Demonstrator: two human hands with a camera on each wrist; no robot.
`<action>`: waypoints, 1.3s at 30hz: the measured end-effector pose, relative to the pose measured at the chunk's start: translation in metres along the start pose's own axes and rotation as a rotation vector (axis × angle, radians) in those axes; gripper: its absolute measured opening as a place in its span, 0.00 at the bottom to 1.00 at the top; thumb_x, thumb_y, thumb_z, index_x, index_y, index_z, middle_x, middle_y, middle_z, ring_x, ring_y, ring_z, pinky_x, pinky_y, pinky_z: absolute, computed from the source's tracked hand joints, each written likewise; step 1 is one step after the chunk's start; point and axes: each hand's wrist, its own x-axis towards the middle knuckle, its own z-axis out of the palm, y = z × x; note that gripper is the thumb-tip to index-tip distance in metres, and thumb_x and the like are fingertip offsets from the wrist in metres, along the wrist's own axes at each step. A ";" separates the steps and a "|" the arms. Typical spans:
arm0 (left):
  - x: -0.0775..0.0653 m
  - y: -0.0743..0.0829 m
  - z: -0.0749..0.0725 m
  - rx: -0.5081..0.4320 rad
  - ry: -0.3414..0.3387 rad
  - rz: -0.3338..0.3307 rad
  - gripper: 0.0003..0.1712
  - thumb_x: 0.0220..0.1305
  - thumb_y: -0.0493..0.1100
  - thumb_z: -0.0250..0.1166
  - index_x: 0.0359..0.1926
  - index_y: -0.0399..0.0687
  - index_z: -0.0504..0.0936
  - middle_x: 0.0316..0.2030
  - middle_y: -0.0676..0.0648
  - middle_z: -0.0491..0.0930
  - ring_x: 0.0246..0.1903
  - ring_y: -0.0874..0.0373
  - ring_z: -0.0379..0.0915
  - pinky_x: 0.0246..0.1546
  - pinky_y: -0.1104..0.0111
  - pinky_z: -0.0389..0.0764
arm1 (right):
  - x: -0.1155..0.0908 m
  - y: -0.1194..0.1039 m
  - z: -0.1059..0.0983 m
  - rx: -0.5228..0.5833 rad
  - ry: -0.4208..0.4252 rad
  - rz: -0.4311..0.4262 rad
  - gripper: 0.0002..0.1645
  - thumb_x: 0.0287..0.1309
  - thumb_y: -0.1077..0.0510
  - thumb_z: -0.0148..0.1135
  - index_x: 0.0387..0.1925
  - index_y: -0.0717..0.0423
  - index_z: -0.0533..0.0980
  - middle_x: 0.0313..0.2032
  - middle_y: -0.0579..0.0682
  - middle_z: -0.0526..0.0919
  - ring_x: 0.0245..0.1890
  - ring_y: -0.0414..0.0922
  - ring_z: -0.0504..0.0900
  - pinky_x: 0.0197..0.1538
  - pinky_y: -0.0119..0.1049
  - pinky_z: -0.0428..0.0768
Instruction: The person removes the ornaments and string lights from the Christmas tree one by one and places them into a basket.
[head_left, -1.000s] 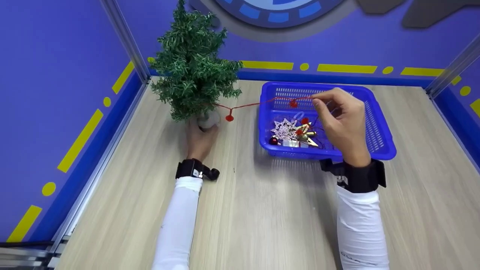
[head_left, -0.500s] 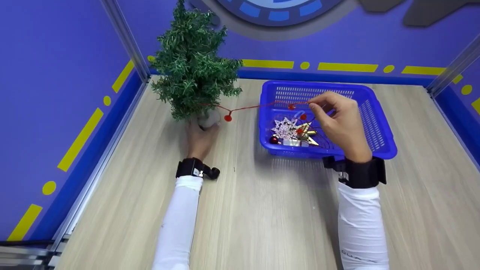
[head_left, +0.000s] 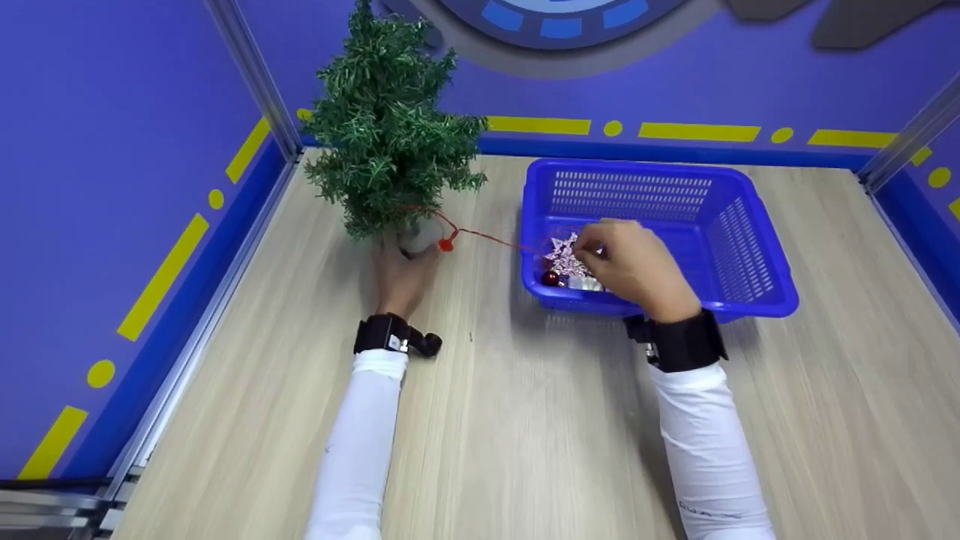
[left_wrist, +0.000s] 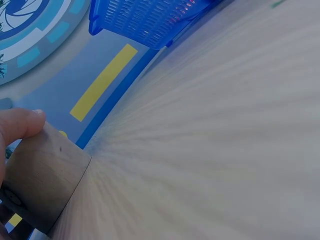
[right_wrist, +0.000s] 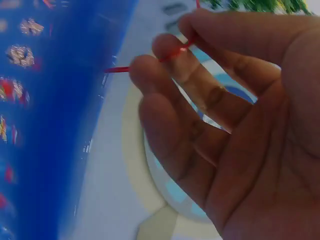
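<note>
A small green artificial Christmas tree (head_left: 397, 135) stands at the back left. My left hand (head_left: 403, 281) grips its base, which shows as a wooden block (left_wrist: 52, 172) with a thumb on top in the left wrist view. From the foot of the tree a red string garland (head_left: 487, 238) with a round red pendant (head_left: 446, 244) runs right, sagging a little. Over the left part of the blue basket (head_left: 652, 166), my right hand (head_left: 637, 266) pinches this garland between thumb and index finger. The red cord (right_wrist: 117, 69) also crosses the other fingers in the right wrist view.
Inside the basket lie a glittery pink star ornament (head_left: 566, 255), a dark red bauble (head_left: 550, 278) and a small white piece (head_left: 583, 283); my right hand hides others. Blue panels (head_left: 150, 150) enclose the wooden table (head_left: 510, 420) at the left, back and right.
My right hand has moved left and toward the basket's near side, so the garland now slopes down and hangs slacker. The left hand and the tree have stayed in place.
</note>
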 end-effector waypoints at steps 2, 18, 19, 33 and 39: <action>0.000 0.000 0.000 0.001 0.003 0.000 0.51 0.58 0.49 0.74 0.78 0.60 0.58 0.75 0.46 0.59 0.74 0.53 0.58 0.72 0.58 0.65 | 0.002 -0.003 0.007 -0.028 -0.061 0.008 0.06 0.62 0.59 0.65 0.35 0.53 0.87 0.36 0.49 0.88 0.39 0.49 0.86 0.45 0.51 0.83; -0.002 0.001 0.000 0.000 -0.013 -0.030 0.51 0.59 0.51 0.73 0.79 0.61 0.57 0.75 0.46 0.58 0.74 0.54 0.56 0.72 0.60 0.65 | 0.002 -0.026 0.018 -0.041 -0.050 0.001 0.19 0.65 0.52 0.64 0.53 0.57 0.80 0.47 0.54 0.85 0.47 0.54 0.84 0.51 0.52 0.82; -0.002 0.001 0.000 0.002 -0.014 -0.033 0.51 0.59 0.51 0.73 0.79 0.60 0.57 0.75 0.46 0.58 0.74 0.54 0.56 0.72 0.61 0.65 | 0.003 -0.030 0.019 -0.026 -0.024 -0.016 0.20 0.66 0.51 0.64 0.54 0.57 0.79 0.49 0.54 0.84 0.49 0.53 0.83 0.53 0.52 0.82; -0.007 0.003 0.000 -0.258 -0.107 -0.137 0.51 0.61 0.37 0.63 0.81 0.63 0.49 0.80 0.51 0.51 0.78 0.57 0.49 0.78 0.61 0.53 | 0.017 -0.058 0.071 -0.011 0.055 -0.118 0.27 0.73 0.53 0.56 0.69 0.58 0.70 0.65 0.57 0.78 0.66 0.55 0.74 0.71 0.52 0.70; -0.003 0.004 -0.002 -0.203 -0.096 -0.117 0.49 0.63 0.41 0.64 0.81 0.59 0.51 0.79 0.51 0.54 0.77 0.59 0.50 0.77 0.62 0.54 | 0.018 -0.062 0.072 0.000 0.186 -0.102 0.11 0.67 0.60 0.61 0.49 0.54 0.83 0.46 0.51 0.88 0.46 0.53 0.81 0.48 0.48 0.75</action>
